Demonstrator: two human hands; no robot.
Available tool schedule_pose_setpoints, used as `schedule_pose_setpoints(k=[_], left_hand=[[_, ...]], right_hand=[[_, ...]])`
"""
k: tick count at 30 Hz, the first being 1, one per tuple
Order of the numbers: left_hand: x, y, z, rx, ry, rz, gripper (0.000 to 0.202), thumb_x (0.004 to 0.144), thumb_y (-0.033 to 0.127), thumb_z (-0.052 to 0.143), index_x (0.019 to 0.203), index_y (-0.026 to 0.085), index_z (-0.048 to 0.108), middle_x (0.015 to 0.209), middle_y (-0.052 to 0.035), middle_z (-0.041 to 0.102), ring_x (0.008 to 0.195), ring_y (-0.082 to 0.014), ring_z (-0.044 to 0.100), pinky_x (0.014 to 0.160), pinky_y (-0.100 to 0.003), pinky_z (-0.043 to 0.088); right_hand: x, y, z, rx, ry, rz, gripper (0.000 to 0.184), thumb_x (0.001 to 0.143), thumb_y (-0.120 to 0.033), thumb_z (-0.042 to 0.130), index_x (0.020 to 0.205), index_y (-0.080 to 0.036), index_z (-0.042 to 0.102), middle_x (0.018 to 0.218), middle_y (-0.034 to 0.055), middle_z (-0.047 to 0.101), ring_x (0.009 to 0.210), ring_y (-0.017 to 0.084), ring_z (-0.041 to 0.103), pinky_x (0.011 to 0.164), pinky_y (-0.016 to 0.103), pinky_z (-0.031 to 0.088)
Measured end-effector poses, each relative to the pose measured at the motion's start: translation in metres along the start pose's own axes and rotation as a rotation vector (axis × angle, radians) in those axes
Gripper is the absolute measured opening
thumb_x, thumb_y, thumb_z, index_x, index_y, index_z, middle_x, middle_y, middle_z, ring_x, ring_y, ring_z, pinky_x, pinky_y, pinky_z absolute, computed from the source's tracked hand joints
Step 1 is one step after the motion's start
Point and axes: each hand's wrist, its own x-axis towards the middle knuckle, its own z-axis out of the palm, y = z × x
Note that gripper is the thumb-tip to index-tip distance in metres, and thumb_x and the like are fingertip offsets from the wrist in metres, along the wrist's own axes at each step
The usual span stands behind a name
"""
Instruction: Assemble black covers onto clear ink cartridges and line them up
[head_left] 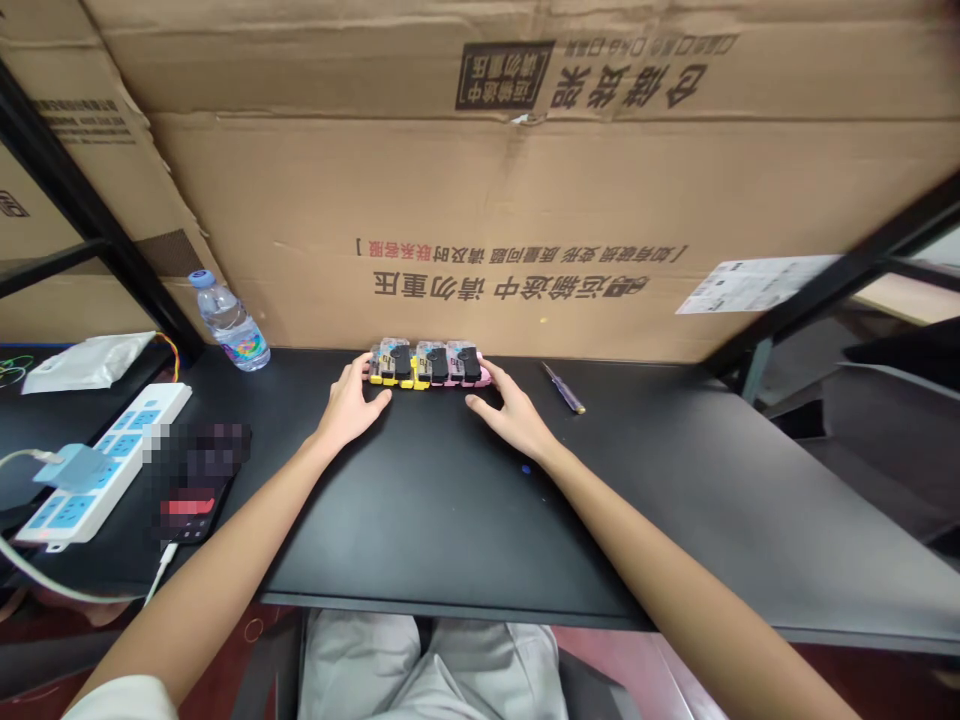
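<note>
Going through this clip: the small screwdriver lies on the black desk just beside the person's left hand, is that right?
Not quite: the head view shows the screwdriver beside the right hand, not the left hand. It does lie on the black desk.

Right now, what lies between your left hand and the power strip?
In the head view, a phone, partly pixelated, lies between your left hand and the white power strip.
</note>
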Motion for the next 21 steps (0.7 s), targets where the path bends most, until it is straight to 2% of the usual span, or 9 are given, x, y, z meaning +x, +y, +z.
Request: schedule_pose_setpoints(k=[6, 10, 13, 16, 21], left_hand=[[-0.016, 0.014, -0.006, 0.181, -0.063, -0.034, 0.082, 0.085, 0.04, 0.081, 0.156, 0.028, 0.04, 0.14, -0.0153, 0.058, 0.137, -0.0365, 0.057, 0.117, -0.057, 0.041], [-0.023, 0.021, -0.012, 0.29, -0.094, -0.052, 0.091, 0.085, 0.058, 0.078, 0.159, 0.025, 0.037, 0.133, -0.0159, 0.058, 0.132, -0.0396, 0.054, 0.112, -0.057, 0.043], [-0.024, 0.024, -0.013, 0.356, -0.106, -0.052, 0.089, 0.089, 0.067, 0.07, 0.159, 0.021, 0.038, 0.133, -0.0182, 0.057, 0.13, -0.0413, 0.053, 0.109, -0.056, 0.044], [-0.022, 0.024, -0.01, 0.408, -0.098, -0.045, 0.085, 0.092, 0.07, 0.064, 0.157, 0.019, 0.042, 0.133, -0.0204, 0.058, 0.127, -0.0429, 0.053, 0.106, -0.056, 0.044], [-0.018, 0.019, -0.004, 0.449, -0.06, -0.02, 0.086, 0.089, 0.068, 0.07, 0.154, 0.02, 0.046, 0.128, -0.0216, 0.06, 0.123, -0.0448, 0.055, 0.102, -0.056, 0.046]], right_hand=[[-0.011, -0.006, 0.004, -0.065, 0.067, -0.033, 0.064, 0.094, -0.038, 0.066, 0.156, -0.031, 0.052, 0.145, 0.0101, 0.066, 0.136, 0.032, 0.062, 0.122, 0.056, 0.044], [-0.021, -0.011, 0.006, -0.058, 0.095, -0.03, 0.06, 0.094, -0.036, 0.065, 0.152, -0.031, 0.054, 0.142, 0.0099, 0.067, 0.133, 0.031, 0.064, 0.12, 0.055, 0.046], [-0.027, -0.015, 0.006, -0.056, 0.099, -0.034, 0.059, 0.093, -0.034, 0.064, 0.151, -0.03, 0.054, 0.141, 0.0101, 0.067, 0.132, 0.031, 0.065, 0.12, 0.054, 0.046], [-0.027, -0.015, 0.007, -0.051, 0.097, -0.032, 0.059, 0.092, -0.032, 0.063, 0.151, -0.029, 0.054, 0.142, 0.0107, 0.067, 0.132, 0.031, 0.065, 0.12, 0.054, 0.046], [-0.023, -0.008, 0.009, -0.029, 0.119, -0.027, 0.061, 0.09, -0.033, 0.065, 0.15, -0.029, 0.053, 0.142, 0.0113, 0.067, 0.132, 0.032, 0.065, 0.119, 0.057, 0.047]])
